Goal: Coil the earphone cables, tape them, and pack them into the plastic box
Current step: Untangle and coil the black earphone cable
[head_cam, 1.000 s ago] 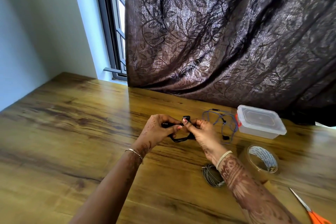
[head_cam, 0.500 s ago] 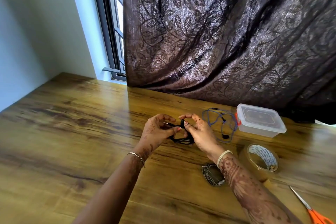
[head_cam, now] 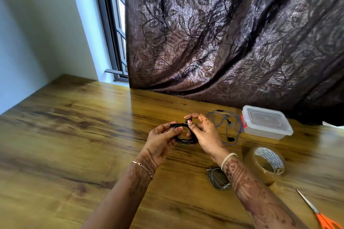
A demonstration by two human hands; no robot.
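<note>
The dark leaf-patterned curtain [head_cam: 223, 42] hangs behind the plastic box [head_cam: 266, 122], and the wooden table [head_cam: 74, 135] spreads out to the left of the box and in front of it. Both hands work to the left of the box, raised a little over the wood. The left hand [head_cam: 162, 141] curls round one side of a black earphone coil [head_cam: 186, 138]. The right hand [head_cam: 204, 135] grips the other side, thumb and forefinger pinching what looks like an earbud on top, probably so the loops cannot spring apart. The box has its lid on, so likely nothing is packed yet. The tape roll [head_cam: 253, 165] lies flat just in front of the box, handy for binding, with the orange-handled scissors [head_cam: 320, 215] farther in front. A blue earphone set [head_cam: 229, 126] sprawls uncoiled just beside the box's left wall — next in line, I would judge. A grey coil [head_cam: 216, 178] sits in front and left of the box, partly behind the right forearm — taped or not, I cannot tell. The jack plug [head_cam: 168, 125] pokes out past the left fingers, pointing away from the box
</note>
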